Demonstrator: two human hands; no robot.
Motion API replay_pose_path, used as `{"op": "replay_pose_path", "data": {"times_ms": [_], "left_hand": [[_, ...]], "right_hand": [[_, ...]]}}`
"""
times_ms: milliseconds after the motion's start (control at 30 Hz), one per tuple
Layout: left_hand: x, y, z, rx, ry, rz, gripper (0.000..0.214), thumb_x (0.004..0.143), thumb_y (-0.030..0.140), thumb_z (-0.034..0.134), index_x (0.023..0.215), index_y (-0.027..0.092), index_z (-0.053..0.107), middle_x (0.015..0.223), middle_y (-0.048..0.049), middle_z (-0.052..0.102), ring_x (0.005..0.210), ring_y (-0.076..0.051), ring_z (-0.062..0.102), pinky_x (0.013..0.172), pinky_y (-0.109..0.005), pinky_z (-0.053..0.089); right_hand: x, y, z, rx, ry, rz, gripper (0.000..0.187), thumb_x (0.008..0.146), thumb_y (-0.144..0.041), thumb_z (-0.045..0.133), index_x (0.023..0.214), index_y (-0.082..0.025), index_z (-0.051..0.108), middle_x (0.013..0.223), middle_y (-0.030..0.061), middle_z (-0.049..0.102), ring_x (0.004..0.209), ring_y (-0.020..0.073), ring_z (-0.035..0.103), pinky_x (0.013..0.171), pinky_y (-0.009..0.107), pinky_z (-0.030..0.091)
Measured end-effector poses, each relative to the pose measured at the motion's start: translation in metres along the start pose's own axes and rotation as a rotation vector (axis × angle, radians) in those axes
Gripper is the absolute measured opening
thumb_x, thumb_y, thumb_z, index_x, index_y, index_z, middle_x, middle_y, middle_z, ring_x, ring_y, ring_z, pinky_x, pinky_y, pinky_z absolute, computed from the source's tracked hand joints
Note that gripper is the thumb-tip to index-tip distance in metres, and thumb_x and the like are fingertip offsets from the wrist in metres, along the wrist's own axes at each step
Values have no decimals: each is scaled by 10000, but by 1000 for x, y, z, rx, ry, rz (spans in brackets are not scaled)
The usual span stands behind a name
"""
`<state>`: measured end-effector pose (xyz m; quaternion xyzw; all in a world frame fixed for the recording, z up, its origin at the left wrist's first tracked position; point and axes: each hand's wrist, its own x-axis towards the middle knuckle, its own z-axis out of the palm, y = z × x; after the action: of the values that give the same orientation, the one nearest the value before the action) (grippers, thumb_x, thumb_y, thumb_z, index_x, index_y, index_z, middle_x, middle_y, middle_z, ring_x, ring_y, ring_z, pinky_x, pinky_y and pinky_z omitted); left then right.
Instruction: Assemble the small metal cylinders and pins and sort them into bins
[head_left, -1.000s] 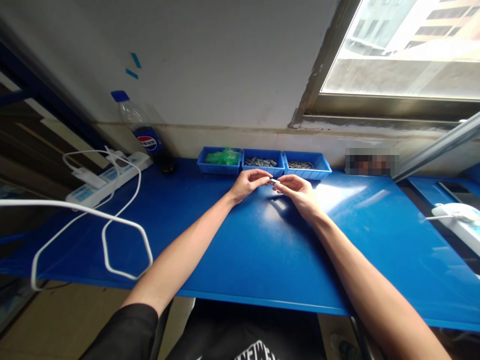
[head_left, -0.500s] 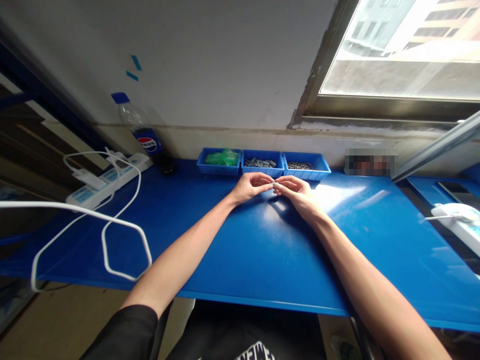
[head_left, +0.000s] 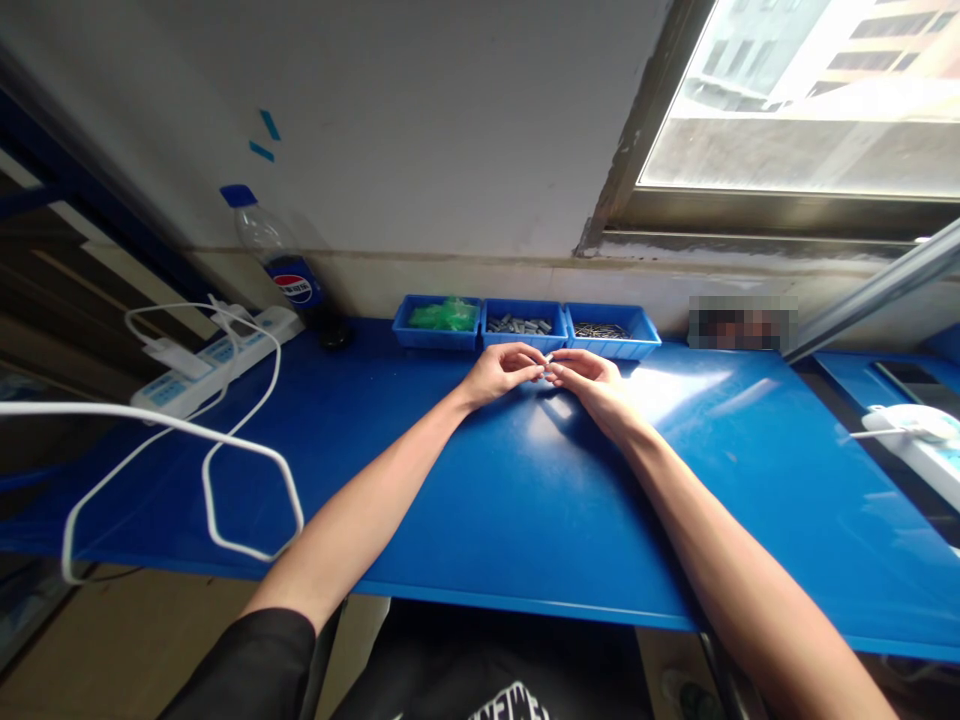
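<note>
My left hand (head_left: 504, 372) and my right hand (head_left: 592, 382) meet above the blue table, fingertips pinched together. Between them is a small grey cylindrical piece (head_left: 549, 358), mostly covered by the fingers, so its exact kind cannot be made out. Just behind the hands stands a blue bin of small grey cylindrical pieces (head_left: 525, 326). Right of it, another blue bin holds thin metal pieces like screws or nails (head_left: 602, 331). A third bin on the left contains crumpled green plastic (head_left: 444, 315).
A cola bottle (head_left: 294, 280) stands at the back left by a white power strip (head_left: 217, 365). White cable (head_left: 283, 470) loops over the table's left side. Another white power strip (head_left: 919, 440) lies far right. The blue table (head_left: 480, 530) ends at its front edge near my body.
The fingertips have shifted slightly, and the small grey piece has turned from lying level between the thumbs to pointing more upward near the index fingertips. The arms stay almost where they were.
</note>
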<state>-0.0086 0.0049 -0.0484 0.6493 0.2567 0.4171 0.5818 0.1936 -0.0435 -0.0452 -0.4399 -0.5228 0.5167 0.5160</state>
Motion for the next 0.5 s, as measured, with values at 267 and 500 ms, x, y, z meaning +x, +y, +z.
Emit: {"op": "replay_pose_path", "data": {"times_ms": [267, 500], "left_hand": [[-1, 2, 5, 100, 49, 15, 367, 803, 399, 810, 1049, 150, 701, 888, -67, 772, 849, -205, 749, 831, -325, 581], [0, 1, 4, 81, 88, 23, 388, 736, 420, 860, 963, 137, 721, 961, -81, 772, 894, -204, 735, 884, -342, 567]], "right_hand": [[1, 1, -2, 7, 40, -16, 366, 703, -477, 888, 953, -240, 763, 914, 44, 776, 843, 225, 724, 858, 373, 583], [-3, -6, 3, -127, 52, -6, 358, 700, -502, 878, 894, -221, 774, 876, 50, 768, 806, 218, 700, 816, 351, 571]]}}
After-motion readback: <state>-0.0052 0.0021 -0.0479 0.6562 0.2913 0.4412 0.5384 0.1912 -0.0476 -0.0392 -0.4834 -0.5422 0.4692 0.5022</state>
